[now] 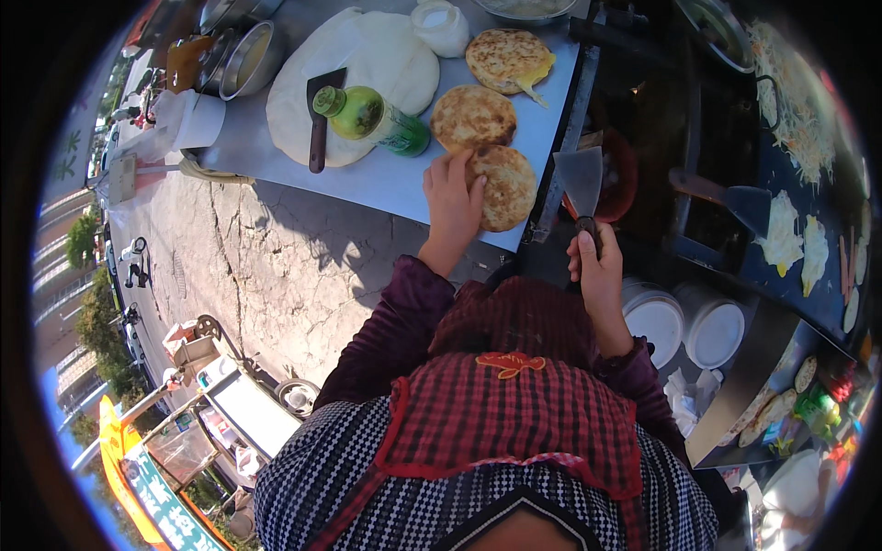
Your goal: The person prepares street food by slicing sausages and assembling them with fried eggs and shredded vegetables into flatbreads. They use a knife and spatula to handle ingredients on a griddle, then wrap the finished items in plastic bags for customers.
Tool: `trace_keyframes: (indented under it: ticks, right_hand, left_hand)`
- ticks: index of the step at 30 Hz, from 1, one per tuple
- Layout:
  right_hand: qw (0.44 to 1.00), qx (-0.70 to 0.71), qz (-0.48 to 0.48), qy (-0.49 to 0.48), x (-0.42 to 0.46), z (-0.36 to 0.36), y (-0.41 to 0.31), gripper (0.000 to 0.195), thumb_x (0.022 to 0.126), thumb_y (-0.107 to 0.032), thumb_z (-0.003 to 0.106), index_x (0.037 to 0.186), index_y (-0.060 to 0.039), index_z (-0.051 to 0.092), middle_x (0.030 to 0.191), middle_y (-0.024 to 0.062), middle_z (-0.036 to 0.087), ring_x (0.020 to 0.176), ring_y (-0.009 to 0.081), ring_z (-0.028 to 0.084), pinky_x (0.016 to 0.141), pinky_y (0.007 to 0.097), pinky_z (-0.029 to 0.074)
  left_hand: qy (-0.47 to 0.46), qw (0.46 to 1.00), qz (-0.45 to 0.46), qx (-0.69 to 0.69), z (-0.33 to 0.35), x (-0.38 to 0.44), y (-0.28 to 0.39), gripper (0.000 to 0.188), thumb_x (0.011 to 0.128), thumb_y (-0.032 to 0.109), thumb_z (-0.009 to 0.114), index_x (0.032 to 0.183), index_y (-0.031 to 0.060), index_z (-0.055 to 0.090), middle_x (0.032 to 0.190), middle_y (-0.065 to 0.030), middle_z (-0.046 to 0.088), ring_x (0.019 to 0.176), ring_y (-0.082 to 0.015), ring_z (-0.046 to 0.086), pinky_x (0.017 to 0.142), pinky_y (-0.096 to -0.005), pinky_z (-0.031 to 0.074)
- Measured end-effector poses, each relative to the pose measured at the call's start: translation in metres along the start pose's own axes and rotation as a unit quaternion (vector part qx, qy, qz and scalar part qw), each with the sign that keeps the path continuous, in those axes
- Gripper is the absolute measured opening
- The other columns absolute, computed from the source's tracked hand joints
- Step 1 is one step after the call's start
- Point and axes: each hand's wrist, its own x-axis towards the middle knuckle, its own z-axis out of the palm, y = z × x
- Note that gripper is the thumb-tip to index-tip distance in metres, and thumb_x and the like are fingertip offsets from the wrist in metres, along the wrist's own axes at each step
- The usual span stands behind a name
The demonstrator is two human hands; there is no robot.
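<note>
My left hand (pixel 455 200) rests its fingers on the near edge of a browned round flatbread (pixel 504 189) at the metal counter's edge. My right hand (pixel 597 265) grips a metal scraper (pixel 581 180) by its dark handle, blade pointing away from me, just right of the counter. Two more flatbreads lie beyond: a browned one (pixel 473 117) touching the nearest, and one with yellow egg at its side (pixel 508 60). On the left, a large slab of pale dough (pixel 406 62) carries a dark-bladed scraper (pixel 318 131) and a green bottle (pixel 375 120) lying on its side.
To the right, a dark griddle (pixel 758 220) holds shredded vegetables (pixel 792 103), eggs (pixel 785 234), sausages and another spatula (pixel 730 200). White lidded buckets (pixel 651 324) stand below it. Metal bowls (pixel 249 58) and a white tub (pixel 200 120) are at the upper left. A cart stands on the pavement.
</note>
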Motion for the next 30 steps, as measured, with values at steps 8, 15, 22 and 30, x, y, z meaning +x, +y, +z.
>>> trace_keyframes:
  ticks: [8, 15, 22, 30]
  right_hand:
    - [0.994, -0.028, 0.093, -0.058, 0.012, -0.03, -0.007, 0.024, 0.109, -0.026, 0.056, 0.106, -0.0041, 0.063, 0.069, -0.0011, 0.058, 0.05, 0.0034, 0.048, 0.043, 0.0192, 0.036]
    - [0.989, -0.04, 0.112, -0.086, 0.016, -0.03, -0.01, 0.02, 0.105, -0.02, 0.06, 0.099, -0.0015, 0.066, 0.064, -0.0001, 0.058, 0.05, 0.0052, 0.051, 0.046, 0.0226, 0.039]
    - [0.984, -0.145, 0.043, -0.091, 0.009, -0.041, -0.014, 0.019, 0.104, -0.018, 0.062, 0.097, -0.0002, 0.065, 0.062, 0.0014, 0.058, 0.051, 0.0086, 0.053, 0.05, 0.0269, 0.041]
    - [0.988, -0.12, 0.031, -0.09, 0.014, -0.019, 0.0, 0.021, 0.103, -0.02, 0.063, 0.099, 0.0008, 0.066, 0.062, 0.0035, 0.06, 0.055, 0.01, 0.056, 0.053, 0.0294, 0.044]
  left_hand:
    - [-0.006, 0.978, 0.148, 0.146, 0.034, -0.011, 0.025, 0.061, 0.098, 0.028, 0.061, 0.148, -0.0042, 0.048, 0.157, -0.0229, 0.043, 0.142, -0.0442, 0.043, 0.113, -0.0541, 0.034]
    - [-0.03, 0.979, 0.096, 0.178, 0.038, -0.019, 0.031, 0.065, 0.102, 0.03, 0.05, 0.156, -0.0027, 0.038, 0.163, -0.0232, 0.036, 0.151, -0.0418, 0.034, 0.121, -0.0544, 0.027]
    - [-0.026, 0.978, 0.091, 0.184, 0.042, -0.02, 0.028, 0.064, 0.101, 0.028, 0.049, 0.156, -0.004, 0.038, 0.162, -0.0236, 0.038, 0.15, -0.0417, 0.036, 0.12, -0.0535, 0.027]
    - [-0.011, 0.977, 0.103, 0.184, 0.044, -0.017, 0.028, 0.066, 0.1, 0.029, 0.051, 0.153, -0.0072, 0.038, 0.16, -0.0268, 0.038, 0.146, -0.0464, 0.039, 0.118, -0.0551, 0.029]
